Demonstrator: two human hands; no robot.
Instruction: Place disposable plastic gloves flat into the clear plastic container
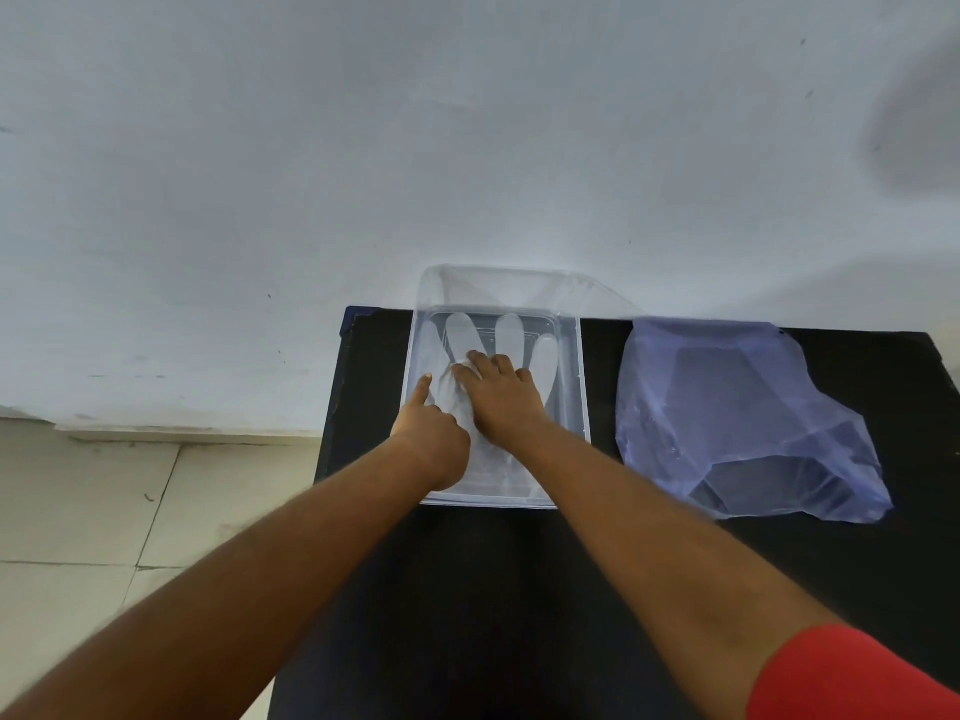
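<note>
Glove (506, 332) flat inside clear container (583, 407), beneath both hands (467, 413).

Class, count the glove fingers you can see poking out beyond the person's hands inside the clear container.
3 glove fingers: far left, centre, right. Others may lie hidden under the right hand and left hand.

Both hands, left (434, 433) and right (501, 400), on a glove (506, 332) inside the clear container (574, 387).
</note>
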